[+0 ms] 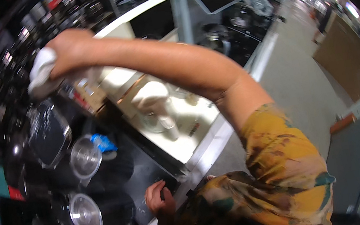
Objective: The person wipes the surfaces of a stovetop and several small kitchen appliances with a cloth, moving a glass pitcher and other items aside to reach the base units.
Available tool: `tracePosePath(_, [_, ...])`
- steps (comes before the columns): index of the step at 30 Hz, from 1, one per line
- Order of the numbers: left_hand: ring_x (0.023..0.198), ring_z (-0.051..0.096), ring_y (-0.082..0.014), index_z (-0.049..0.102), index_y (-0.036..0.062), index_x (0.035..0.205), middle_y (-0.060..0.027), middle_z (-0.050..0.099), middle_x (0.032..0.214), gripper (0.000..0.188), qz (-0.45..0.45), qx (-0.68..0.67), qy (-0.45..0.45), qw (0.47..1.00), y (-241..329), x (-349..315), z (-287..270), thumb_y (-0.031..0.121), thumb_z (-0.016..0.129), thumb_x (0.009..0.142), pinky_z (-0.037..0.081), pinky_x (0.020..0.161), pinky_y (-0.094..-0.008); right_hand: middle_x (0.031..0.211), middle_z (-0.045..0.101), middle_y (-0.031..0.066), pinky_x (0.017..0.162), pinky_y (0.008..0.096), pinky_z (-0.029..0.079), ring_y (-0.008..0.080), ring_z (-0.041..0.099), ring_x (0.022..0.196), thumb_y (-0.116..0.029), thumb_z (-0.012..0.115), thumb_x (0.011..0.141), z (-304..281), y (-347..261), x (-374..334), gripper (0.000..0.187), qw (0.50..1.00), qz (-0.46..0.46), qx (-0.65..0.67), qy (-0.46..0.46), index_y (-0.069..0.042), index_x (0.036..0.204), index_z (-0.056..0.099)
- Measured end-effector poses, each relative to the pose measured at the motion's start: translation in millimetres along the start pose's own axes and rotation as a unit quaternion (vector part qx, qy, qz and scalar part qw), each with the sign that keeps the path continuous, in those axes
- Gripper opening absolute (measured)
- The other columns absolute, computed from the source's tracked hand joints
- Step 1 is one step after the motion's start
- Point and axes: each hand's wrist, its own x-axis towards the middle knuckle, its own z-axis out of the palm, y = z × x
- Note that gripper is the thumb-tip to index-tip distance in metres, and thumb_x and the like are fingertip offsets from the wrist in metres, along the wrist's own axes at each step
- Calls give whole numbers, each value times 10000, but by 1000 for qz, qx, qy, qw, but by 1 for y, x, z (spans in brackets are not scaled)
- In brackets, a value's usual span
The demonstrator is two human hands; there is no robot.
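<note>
My right arm stretches across the view from the patterned yellow sleeve to the upper left. There my right hand [71, 52] is closed on a bunched white cloth [42, 70], slightly blurred, in front of the dark shelves. Low in the middle, my left hand [159, 199] is at the front edge of a black counter [145, 178]. Its fingers are slightly bent and apart, with nothing seen in them. On that counter stand a clear round bowl with a lid [85, 157], a second clear round bowl [86, 215] and a dark tray in shiny wrap [50, 132].
A blue packet [103, 143] lies beside the upper bowl. Beyond the black counter, a white lit display surface [185, 144] carries glassware and a cardboard box [90, 94]. Shelves crowded with dark wares [90, 7] line the back. A concrete aisle [291, 63] runs along the right, past a brown board [343, 51].
</note>
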Motion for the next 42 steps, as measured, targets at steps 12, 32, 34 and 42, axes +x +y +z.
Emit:
tracePosePath(12, [1285,448,-404,249,41,1480,-215,356,1472,885,-112,-603,-142,777,13,7,1,508,672,858,517,907,-456,1176,611,70,952,330,475,161,582,1088,-188,708,843,-19,-26,-245,581,702,74,706,-67,-29,1350,473])
tracePosePath(32, [982,626,-185,617,17,1147,-101,617,1160,236,-172,-422,-184,871,78,78,-18,30,559,919,503,853,-314,1411,452,225,1019,440,428,394,491,1255,-138,829,629,-11,13,-325,682,970,-145,196,-15,-66,1258,576])
tracePosePath(34, [954,624,-172,624,9,1119,-94,620,1121,213,-122,-340,-174,916,82,94,-16,68,537,933,508,825,-308,1285,569,205,961,423,484,354,572,1175,-147,815,664,-26,28,-306,566,972,-124,178,90,-87,1197,636])
tracePosePath(42, [1145,561,-238,494,-31,1275,-164,581,1213,361,-257,-560,105,781,52,188,8,209,472,1006,440,982,-367,1281,595,99,924,346,517,252,604,1145,-114,813,689,-62,66,-175,514,963,-218,44,155,-132,1179,661])
